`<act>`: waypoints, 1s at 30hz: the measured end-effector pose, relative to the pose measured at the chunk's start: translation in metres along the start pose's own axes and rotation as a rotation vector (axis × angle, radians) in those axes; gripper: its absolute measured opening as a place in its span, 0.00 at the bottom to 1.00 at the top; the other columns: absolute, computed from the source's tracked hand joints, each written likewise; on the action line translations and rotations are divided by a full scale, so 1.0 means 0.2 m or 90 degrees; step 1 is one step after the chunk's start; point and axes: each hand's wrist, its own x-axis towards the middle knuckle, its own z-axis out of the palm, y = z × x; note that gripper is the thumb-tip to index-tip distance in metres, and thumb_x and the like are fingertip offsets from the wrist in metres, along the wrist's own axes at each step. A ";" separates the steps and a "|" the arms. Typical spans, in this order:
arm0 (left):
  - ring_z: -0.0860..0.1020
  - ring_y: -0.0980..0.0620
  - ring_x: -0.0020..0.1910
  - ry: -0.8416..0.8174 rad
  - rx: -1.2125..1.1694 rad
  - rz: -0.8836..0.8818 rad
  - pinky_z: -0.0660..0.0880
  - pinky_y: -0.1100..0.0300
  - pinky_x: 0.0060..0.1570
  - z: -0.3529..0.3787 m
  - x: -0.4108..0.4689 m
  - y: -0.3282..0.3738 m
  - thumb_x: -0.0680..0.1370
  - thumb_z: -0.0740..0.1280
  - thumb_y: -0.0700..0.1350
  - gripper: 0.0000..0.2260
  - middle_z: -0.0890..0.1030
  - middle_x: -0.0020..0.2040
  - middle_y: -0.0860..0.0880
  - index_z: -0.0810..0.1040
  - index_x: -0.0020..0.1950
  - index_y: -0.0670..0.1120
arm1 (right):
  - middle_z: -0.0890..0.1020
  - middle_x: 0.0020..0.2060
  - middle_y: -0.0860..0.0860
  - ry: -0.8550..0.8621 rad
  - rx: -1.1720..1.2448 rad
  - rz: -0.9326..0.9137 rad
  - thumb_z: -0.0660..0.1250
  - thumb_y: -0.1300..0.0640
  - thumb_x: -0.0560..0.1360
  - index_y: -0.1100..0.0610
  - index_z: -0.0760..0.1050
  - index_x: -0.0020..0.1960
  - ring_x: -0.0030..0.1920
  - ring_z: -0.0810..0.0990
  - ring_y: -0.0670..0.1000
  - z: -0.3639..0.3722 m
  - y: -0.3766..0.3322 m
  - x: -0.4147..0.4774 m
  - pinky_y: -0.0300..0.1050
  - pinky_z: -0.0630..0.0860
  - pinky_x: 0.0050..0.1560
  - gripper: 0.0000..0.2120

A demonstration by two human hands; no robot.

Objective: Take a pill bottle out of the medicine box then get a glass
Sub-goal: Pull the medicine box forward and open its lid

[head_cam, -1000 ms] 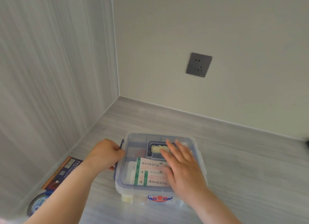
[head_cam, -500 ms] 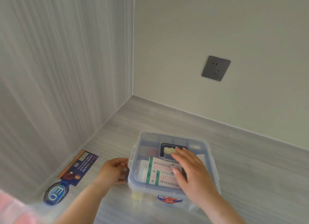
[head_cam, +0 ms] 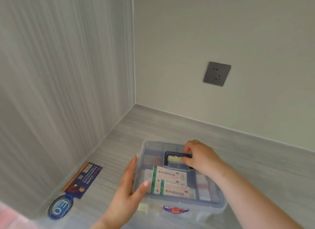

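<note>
A clear plastic medicine box (head_cam: 214,204) with a red cross badge (head_cam: 176,210) stands on the grey counter, its lid on. White cartons with green stripes (head_cam: 170,182) show through the lid. My left hand (head_cam: 129,191) clasps the box's left side, thumb lying on the lid's near left corner. My right hand (head_cam: 201,157) has its fingers curled around the dark blue handle (head_cam: 172,154) in the lid's middle. No pill bottle and no glass can be made out.
A flat dark blue packet (head_cam: 83,179) and a round blue label (head_cam: 60,206) lie left of the box along the striped side wall. A grey socket (head_cam: 216,73) sits on the back wall. Something pink (head_cam: 10,216) blurs the lower left corner.
My right hand went from lying flat on the lid to gripping the handle. My left hand shifted from the side latch to clasping the box's left edge.
</note>
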 end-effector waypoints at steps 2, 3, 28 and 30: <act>0.58 0.62 0.66 -0.001 -0.041 -0.020 0.59 0.82 0.56 -0.01 0.00 0.00 0.74 0.63 0.39 0.28 0.57 0.67 0.60 0.51 0.64 0.58 | 0.75 0.46 0.54 -0.034 -0.050 -0.005 0.62 0.58 0.71 0.57 0.71 0.46 0.46 0.75 0.55 -0.02 -0.02 0.03 0.45 0.70 0.43 0.04; 0.60 0.61 0.65 0.004 -0.067 -0.031 0.62 0.85 0.49 -0.01 0.00 0.00 0.74 0.62 0.38 0.28 0.58 0.66 0.60 0.52 0.64 0.58 | 0.73 0.42 0.53 -0.040 -0.085 -0.024 0.61 0.59 0.71 0.56 0.68 0.43 0.44 0.73 0.54 -0.03 -0.03 0.04 0.44 0.68 0.39 0.02; 0.74 0.63 0.49 0.124 -0.126 -0.154 0.69 0.66 0.48 -0.04 0.11 0.01 0.75 0.62 0.41 0.11 0.77 0.49 0.59 0.75 0.53 0.55 | 0.79 0.36 0.48 0.434 0.370 -0.109 0.70 0.63 0.68 0.44 0.74 0.37 0.34 0.76 0.32 -0.27 0.19 0.11 0.21 0.68 0.38 0.14; 0.73 0.59 0.52 0.137 -0.024 -0.110 0.67 0.64 0.54 -0.01 0.13 0.05 0.74 0.63 0.39 0.16 0.74 0.54 0.58 0.71 0.56 0.58 | 0.78 0.35 0.46 0.449 0.354 -0.102 0.69 0.63 0.69 0.49 0.77 0.40 0.33 0.75 0.31 -0.31 0.25 0.20 0.21 0.67 0.36 0.09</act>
